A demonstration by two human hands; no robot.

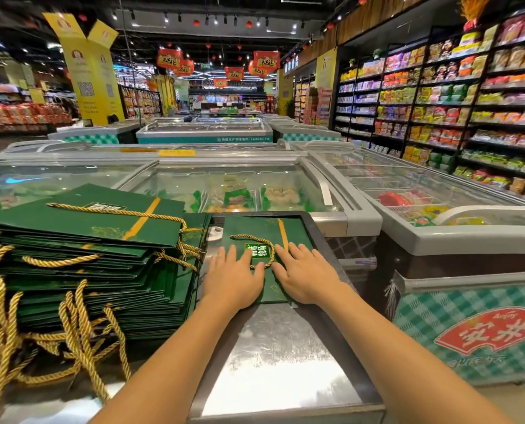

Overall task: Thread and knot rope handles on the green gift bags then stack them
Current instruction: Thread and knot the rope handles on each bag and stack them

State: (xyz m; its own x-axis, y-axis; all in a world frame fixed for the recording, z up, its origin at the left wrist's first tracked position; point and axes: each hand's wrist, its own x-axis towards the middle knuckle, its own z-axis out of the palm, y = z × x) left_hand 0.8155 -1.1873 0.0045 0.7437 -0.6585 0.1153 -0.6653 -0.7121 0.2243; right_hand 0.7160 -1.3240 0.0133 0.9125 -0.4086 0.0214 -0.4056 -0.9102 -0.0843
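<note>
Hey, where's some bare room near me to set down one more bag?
The bare metal top between your forearms, nearer you than the green bag under your left hand and right hand, is free. The glass freezer lid beyond the bag is also bare. Left is crowded: the bag stack and its loose rope handles spill there.

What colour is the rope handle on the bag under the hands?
Gold, a twisted rope handle on the green bag; head view.
</note>
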